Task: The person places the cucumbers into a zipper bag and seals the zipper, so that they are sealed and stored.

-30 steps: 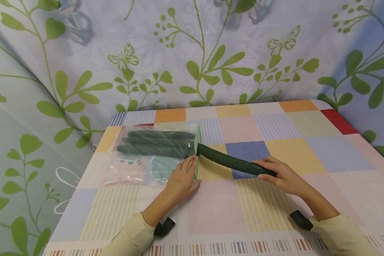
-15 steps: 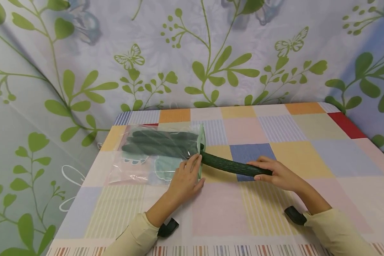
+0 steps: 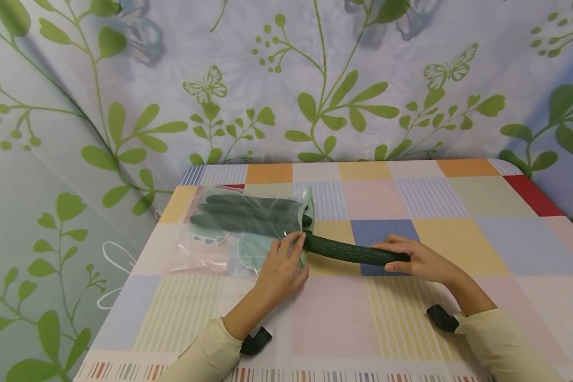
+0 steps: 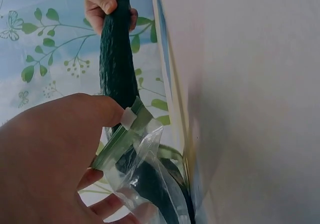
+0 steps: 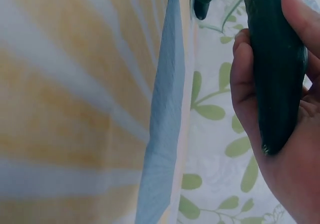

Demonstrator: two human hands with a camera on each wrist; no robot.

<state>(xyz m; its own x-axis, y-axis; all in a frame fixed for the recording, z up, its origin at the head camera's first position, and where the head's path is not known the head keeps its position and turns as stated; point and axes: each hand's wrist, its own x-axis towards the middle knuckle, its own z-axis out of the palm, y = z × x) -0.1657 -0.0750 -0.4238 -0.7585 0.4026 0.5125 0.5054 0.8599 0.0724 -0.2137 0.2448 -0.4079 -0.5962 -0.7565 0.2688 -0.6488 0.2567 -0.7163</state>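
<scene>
A clear zip bag [image 3: 210, 254] with a green-edged mouth [image 3: 310, 199] lies flat on the table, its opening facing right. Inside are several dark green cucumbers [image 3: 248, 212]; one end pokes out slightly at the mouth. My left hand [image 3: 281, 268] pinches the near side of that mouth, and the left wrist view shows the thumb by a white zip slider [image 4: 128, 118]. With my right hand [image 3: 420, 260] I grip another cucumber [image 3: 348, 251] by its right end. Its far end is at the bag's mouth, partly hidden behind my left fingers.
A patchwork-patterned cloth [image 3: 334, 323] covers the table. Behind it hangs a leaf-print curtain [image 3: 267, 79], close to the far edge. Dark wrist devices [image 3: 256, 341] sit at both cuffs.
My right hand has brought the cucumber a little left, its far end now lower at the bag's mouth. The mouth gapes wider, showing another cucumber's end. The view has shifted slightly.
</scene>
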